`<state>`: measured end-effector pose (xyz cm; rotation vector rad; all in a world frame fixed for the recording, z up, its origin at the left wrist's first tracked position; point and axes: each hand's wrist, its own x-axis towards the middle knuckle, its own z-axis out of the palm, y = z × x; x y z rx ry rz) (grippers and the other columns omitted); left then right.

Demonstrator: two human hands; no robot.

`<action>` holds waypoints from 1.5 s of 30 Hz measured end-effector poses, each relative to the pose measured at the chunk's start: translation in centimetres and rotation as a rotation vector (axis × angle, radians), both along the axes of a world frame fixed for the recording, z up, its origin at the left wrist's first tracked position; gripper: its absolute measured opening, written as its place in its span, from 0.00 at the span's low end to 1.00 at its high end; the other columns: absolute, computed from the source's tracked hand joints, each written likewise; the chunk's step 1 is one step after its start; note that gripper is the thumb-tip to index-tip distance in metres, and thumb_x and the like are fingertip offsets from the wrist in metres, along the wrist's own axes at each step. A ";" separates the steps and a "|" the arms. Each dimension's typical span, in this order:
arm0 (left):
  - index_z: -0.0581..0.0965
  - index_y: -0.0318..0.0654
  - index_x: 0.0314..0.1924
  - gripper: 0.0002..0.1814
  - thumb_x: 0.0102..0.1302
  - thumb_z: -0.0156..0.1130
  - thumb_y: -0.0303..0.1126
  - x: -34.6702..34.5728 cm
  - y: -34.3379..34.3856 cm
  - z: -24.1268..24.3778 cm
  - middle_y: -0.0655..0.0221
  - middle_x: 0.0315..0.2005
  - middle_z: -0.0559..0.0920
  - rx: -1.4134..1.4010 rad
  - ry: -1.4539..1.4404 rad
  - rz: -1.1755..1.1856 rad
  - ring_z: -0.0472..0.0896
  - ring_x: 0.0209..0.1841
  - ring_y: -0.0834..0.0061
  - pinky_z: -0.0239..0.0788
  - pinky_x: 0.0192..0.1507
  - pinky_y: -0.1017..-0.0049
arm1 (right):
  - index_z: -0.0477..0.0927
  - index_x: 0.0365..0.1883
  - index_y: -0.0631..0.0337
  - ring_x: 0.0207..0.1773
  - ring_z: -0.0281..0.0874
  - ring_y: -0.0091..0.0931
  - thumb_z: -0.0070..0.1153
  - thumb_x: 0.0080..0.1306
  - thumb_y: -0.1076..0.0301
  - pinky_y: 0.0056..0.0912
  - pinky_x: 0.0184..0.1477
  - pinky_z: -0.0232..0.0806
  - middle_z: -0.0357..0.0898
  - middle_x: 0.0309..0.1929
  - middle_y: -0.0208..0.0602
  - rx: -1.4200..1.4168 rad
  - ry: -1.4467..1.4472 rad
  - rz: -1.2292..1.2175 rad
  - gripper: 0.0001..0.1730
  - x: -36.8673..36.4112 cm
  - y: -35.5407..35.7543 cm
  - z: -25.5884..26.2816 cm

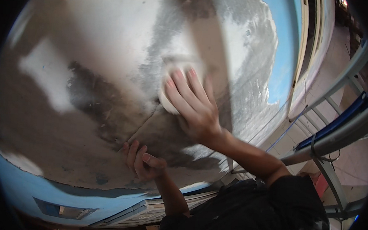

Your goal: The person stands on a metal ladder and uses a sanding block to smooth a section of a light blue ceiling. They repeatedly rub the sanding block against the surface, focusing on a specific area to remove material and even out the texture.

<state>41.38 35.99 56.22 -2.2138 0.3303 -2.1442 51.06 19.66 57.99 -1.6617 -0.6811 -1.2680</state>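
Patchy grey and white plaster wall (118, 61) fills most of the head view. My right hand (195, 104) lies over a whitish rounded pad (169, 103), fingers spread across it and pressing it to the wall; blur hides its exact kind and far edge. A thin dark crack (144, 124) runs down-left from the pad. Near its lower end is my left hand (144, 161), with bent fingers at the wall surface, thumb apart, and nothing visible in it. Whether its fingertips touch the wall I cannot tell.
Light blue paint (284, 51) borders the plaster at the right and bottom left. Metal framework (328, 150) with bars and a blue strip stands close on the right. A blue cord (284, 132) slants beside it. A recessed opening (65, 209) shows at lower left.
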 end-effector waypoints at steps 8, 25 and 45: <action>0.75 0.31 0.30 0.14 0.70 0.47 0.32 0.6 -0.5 0.0 0.55 0.36 0.83 0.011 -0.029 0.024 0.81 0.48 0.52 0.76 0.52 0.56 | 0.74 0.62 0.57 0.69 0.65 0.43 0.51 0.63 0.68 0.68 0.67 0.48 0.71 0.65 0.39 -0.056 -0.041 0.013 0.27 1.0 0.4 0.8; 0.75 0.30 0.29 0.15 0.70 0.47 0.32 0.8 -0.4 -0.5 0.56 0.36 0.83 0.004 -0.038 -0.012 0.81 0.48 0.53 0.76 0.51 0.58 | 0.73 0.63 0.59 0.69 0.64 0.49 0.55 0.62 0.69 0.65 0.69 0.46 0.68 0.67 0.47 -0.165 0.019 0.023 0.28 0.1 -0.8 -3.5; 0.77 0.29 0.40 0.14 0.70 0.50 0.35 0.9 -0.2 -0.3 0.54 0.44 0.80 0.040 -0.034 0.043 0.76 0.55 0.52 0.70 0.59 0.53 | 0.75 0.61 0.62 0.68 0.63 0.56 0.53 0.62 0.70 0.69 0.65 0.52 0.70 0.65 0.54 -0.088 0.111 0.029 0.27 -0.6 0.2 -5.1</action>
